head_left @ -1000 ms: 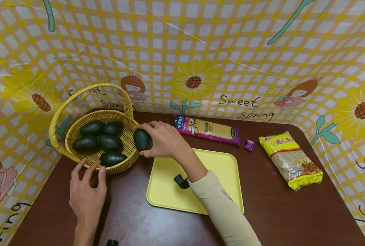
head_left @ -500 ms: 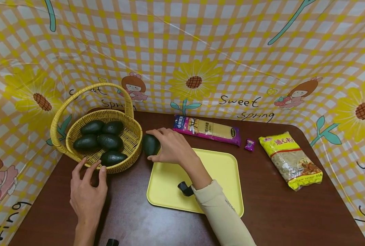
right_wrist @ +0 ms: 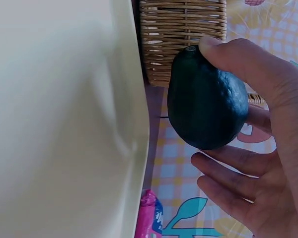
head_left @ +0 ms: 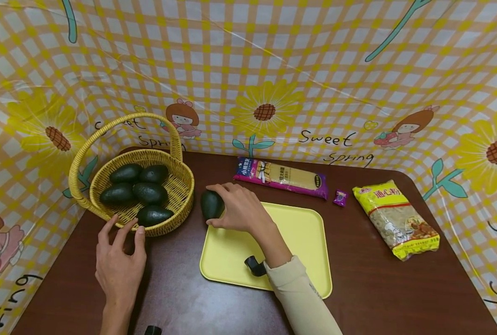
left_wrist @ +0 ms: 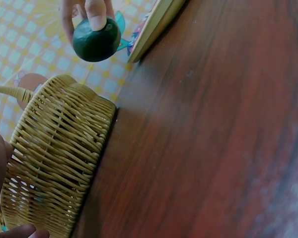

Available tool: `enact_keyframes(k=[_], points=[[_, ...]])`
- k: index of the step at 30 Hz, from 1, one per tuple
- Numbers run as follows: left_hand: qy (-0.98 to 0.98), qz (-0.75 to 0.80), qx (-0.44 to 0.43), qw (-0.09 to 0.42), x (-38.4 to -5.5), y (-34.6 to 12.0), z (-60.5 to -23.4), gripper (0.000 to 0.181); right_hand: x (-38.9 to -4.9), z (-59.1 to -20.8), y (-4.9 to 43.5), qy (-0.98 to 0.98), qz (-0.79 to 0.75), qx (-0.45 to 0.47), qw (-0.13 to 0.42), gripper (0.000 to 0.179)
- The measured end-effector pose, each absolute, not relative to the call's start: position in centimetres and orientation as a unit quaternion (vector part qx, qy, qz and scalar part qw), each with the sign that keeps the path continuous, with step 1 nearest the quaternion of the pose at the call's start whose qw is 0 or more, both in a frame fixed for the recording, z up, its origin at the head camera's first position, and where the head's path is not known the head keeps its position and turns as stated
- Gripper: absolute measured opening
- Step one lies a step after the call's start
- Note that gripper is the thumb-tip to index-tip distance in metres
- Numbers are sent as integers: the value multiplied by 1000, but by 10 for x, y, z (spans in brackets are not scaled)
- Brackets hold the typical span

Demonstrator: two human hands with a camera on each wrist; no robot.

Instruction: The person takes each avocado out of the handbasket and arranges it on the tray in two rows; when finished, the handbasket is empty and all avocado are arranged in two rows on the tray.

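A dark green avocado (head_left: pixel 211 205) is pinched between the thumb and fingers of my right hand (head_left: pixel 244 209), held above the gap between the basket and the tray's left edge. In the right wrist view the same avocado (right_wrist: pixel 206 99) hangs clear of the tray. The yellow wicker basket (head_left: pixel 185 195) on the left holds several more avocados (head_left: pixel 150 193). At its front rim rests my left hand (head_left: pixel 120 265), fingertips touching the rim and fingers spread. Below my right wrist lies the yellow rectangular tray (head_left: pixel 227 260), its surface partly hidden by my forearm.
Behind the tray lies a purple pack of noodles (head_left: pixel 282 177), with a small purple sachet (head_left: pixel 339 197) beside it. A yellow bag of pasta (head_left: pixel 397 221) is at the right. A patterned cloth (head_left: pixel 248 60) hangs around the brown table (head_left: pixel 382 293).
My right hand has carried the avocado rightward and slightly toward me, away from the basket's rim to near the tray's corner. My left hand has stayed nearly still at the basket.
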State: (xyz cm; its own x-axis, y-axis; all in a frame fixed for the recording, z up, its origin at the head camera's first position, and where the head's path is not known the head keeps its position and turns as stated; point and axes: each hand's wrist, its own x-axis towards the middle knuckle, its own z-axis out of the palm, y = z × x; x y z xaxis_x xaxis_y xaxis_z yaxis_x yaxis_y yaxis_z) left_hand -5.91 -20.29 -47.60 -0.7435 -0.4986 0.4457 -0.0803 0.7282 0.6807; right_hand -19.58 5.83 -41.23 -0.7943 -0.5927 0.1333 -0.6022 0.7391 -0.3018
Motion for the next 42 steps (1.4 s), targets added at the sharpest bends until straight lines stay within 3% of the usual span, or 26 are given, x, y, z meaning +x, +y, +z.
enact_keyframes(k=[31,42], points=[[-874,-323,161,327,-60,-203,-477,31,-189,-433,68,-946,170,276,-2,83],[-870,-333,160,325,-60,-203,-478,31,-187,-431,66,-951,156,266,-19,90]])
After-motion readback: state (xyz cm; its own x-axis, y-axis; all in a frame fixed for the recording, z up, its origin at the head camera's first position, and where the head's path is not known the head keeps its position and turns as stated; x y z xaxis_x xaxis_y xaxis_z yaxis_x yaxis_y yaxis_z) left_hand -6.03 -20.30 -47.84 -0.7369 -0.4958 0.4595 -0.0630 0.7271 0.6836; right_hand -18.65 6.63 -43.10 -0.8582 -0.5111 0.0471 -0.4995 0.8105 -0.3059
